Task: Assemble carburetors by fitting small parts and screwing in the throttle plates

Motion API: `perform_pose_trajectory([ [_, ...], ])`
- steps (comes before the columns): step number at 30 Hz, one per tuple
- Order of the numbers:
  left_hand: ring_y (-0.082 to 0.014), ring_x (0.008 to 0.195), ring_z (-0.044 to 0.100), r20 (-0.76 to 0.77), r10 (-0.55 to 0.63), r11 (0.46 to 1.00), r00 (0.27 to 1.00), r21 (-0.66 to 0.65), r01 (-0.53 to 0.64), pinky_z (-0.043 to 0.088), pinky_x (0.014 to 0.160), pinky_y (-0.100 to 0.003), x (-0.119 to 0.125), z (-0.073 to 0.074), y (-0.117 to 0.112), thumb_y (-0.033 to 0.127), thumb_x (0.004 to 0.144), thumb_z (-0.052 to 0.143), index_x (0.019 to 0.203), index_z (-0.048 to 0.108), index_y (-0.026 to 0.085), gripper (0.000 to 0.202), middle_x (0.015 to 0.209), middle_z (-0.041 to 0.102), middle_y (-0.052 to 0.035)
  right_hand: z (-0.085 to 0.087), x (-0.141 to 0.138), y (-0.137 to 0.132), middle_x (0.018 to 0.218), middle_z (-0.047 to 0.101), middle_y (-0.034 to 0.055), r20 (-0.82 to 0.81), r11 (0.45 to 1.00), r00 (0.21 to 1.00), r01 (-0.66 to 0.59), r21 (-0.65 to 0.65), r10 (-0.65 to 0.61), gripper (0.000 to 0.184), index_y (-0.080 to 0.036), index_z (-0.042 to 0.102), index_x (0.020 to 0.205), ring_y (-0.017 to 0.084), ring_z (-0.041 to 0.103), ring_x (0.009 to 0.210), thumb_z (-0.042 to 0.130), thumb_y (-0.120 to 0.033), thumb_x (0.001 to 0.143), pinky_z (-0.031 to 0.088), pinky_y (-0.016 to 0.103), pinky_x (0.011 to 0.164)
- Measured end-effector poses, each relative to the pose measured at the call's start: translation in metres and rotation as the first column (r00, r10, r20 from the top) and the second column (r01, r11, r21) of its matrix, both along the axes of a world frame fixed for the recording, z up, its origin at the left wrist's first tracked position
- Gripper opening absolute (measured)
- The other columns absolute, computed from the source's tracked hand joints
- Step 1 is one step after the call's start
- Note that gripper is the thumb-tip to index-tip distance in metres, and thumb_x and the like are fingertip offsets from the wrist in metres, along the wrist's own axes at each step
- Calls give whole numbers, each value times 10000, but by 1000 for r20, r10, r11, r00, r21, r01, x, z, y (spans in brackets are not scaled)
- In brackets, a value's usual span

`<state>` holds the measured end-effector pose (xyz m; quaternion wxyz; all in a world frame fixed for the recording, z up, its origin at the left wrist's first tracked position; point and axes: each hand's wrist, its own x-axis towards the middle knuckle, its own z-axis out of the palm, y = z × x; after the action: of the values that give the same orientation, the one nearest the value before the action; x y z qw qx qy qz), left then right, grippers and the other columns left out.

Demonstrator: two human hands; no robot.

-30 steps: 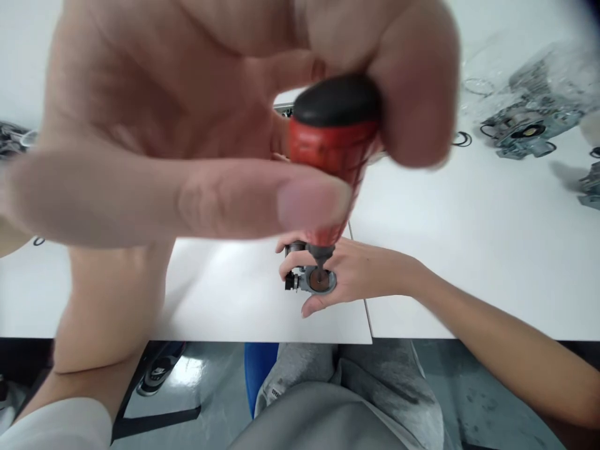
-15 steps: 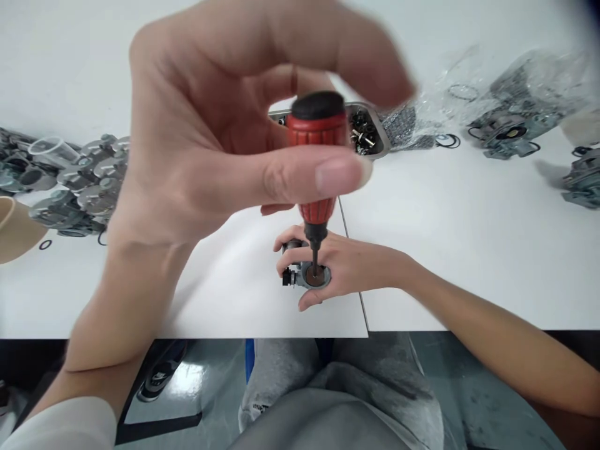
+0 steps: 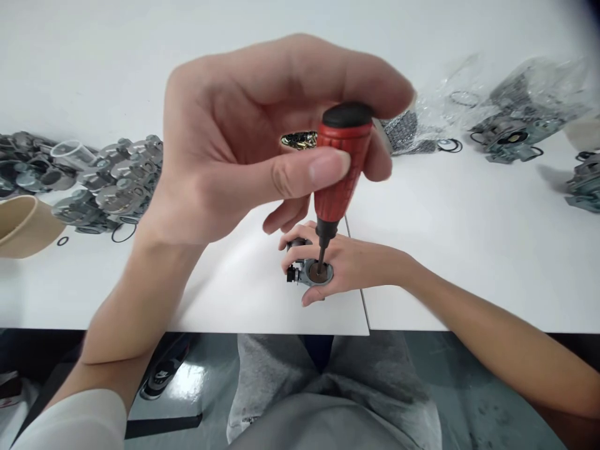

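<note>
My left hand [image 3: 220,137] is close to the camera, its thumb and fingers round the red grip of a screwdriver [image 3: 340,165] with a black end cap. The screwdriver leans slightly, its thin shaft pointing down into the round bore of a small grey metal carburetor [image 3: 309,270]. A brownish disc shows inside that bore, and the tip meets it or stops just above; I cannot tell which. My right hand [image 3: 344,259] grips the carburetor against the white table, fingers over its far side and thumb along the near side. The palm hides part of the body.
Many carburetors [image 3: 124,181] are heaped at the left beside a cream-coloured bowl [image 3: 35,225] and a clear cup [image 3: 70,153]. Small parts [image 3: 300,140] show behind my left hand. Plastic-wrapped parts [image 3: 520,94] and another carburetor [image 3: 585,181] stand at the right. A seam [image 3: 364,309] divides the table.
My left hand has shifted right and its fingers have changed position round the screwdriver grip. The screwdriver now tilts more to the right at its top. My right hand still holds the carburetor.
</note>
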<state>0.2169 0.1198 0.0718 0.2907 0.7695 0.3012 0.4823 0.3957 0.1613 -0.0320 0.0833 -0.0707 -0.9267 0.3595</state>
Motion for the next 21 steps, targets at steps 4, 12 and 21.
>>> perform_pose_trajectory([
  [4, -138, 755, 733, 6, -35, 999, 999, -13, 35, 522, 520, -181, 6, 1, -1, 594, 967, 242, 1057, 645, 129, 621, 981, 679, 10, 0, 0, 0, 1377, 494, 83, -1, 1000, 1000, -4, 15, 4, 464, -217, 624, 1148, 208, 473, 1224, 739, -521, 817, 328, 384, 1133],
  [12, -105, 876, 717, 32, -248, 968, 968, -20, 249, 614, 661, -200, -2, 8, -1, 564, 928, 378, 1022, 664, 94, 558, 959, 712, -49, -2, 1, 0, 1338, 504, 89, 25, 999, 999, 25, 28, -25, 488, -246, 628, 1186, 243, 469, 1234, 725, -552, 818, 359, 411, 1114],
  [21, -195, 941, 734, 81, -460, 883, 884, -59, 465, 640, 622, -247, -16, 9, 9, 129, 886, 628, 1165, 619, 19, 301, 1046, 730, -99, -2, 0, -1, 1384, 502, 79, 55, 999, 998, 18, 36, -20, 476, -250, 648, 1167, 246, 455, 1309, 737, -547, 806, 347, 431, 1171],
])
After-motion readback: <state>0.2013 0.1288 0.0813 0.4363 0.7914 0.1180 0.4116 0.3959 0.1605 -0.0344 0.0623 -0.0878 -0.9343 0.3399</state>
